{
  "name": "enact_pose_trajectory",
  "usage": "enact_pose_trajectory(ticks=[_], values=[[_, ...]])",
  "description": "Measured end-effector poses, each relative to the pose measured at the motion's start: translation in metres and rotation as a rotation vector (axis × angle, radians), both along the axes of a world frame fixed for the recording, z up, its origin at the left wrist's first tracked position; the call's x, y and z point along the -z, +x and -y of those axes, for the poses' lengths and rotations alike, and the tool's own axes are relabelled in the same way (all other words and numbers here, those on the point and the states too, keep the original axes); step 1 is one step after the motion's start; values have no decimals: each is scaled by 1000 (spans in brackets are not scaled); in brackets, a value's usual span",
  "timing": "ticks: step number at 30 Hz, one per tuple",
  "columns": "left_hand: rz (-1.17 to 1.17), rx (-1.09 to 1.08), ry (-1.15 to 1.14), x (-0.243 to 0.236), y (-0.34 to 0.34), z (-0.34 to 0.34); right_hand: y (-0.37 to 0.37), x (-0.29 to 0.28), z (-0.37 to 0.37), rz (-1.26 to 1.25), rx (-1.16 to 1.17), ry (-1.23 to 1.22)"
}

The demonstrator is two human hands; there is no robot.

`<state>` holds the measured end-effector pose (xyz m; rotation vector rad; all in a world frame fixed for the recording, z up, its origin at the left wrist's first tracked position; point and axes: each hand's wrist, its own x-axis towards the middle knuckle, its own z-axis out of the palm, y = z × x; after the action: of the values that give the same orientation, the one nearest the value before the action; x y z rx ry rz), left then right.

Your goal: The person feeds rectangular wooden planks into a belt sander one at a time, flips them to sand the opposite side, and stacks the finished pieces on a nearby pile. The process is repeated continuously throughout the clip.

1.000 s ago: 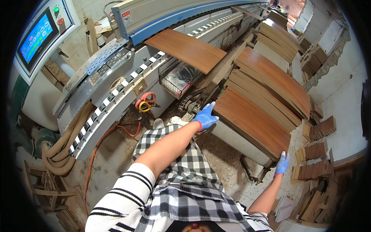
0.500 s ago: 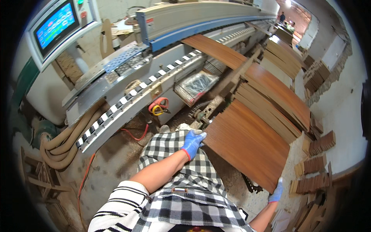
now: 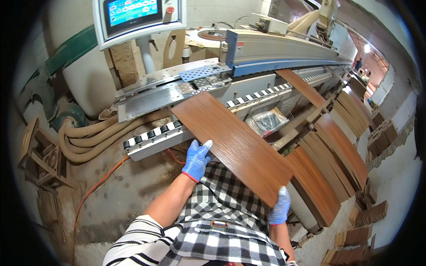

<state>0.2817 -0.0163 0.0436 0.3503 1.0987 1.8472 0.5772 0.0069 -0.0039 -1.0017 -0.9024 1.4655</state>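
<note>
A brown wood-grain board (image 3: 233,146) is held in front of me by both hands, tilted so its left end lies over the machine's roller rail (image 3: 153,136). My left hand (image 3: 196,160), in a blue glove with a red cuff, is closed on the board's near edge. Around the right near corner, my right hand (image 3: 279,207) grips with its fingers partly hidden underneath. Another brown board (image 3: 304,88) sits farther along the machine. To the right lies a stack of boards (image 3: 316,188) with a brown one on top.
Beyond the rail stand a metal side table (image 3: 155,103) and a long blue-and-beige machine beam (image 3: 284,53). A control screen (image 3: 133,12) hangs upper left. Thick hoses (image 3: 84,146) and an orange cable (image 3: 91,190) lie left. More board piles (image 3: 372,213) line the right side.
The board has come off the right-hand stack and swung left over the roller rail, both hands moving with it. The view has turned right.
</note>
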Motion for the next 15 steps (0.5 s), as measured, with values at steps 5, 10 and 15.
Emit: enact_pose_trajectory(ticks=[5, 10, 15], values=[[6, -68, 128, 10, -27, 29, -63, -18, 19, 150, -510, 36], [-46, -81, 168, 4, -43, 71, -108, -41, 26, 128, -980, 6], [-276, -203, 56, -10, -51, 106, -140, -51, 35, 141, -1115, -25]])
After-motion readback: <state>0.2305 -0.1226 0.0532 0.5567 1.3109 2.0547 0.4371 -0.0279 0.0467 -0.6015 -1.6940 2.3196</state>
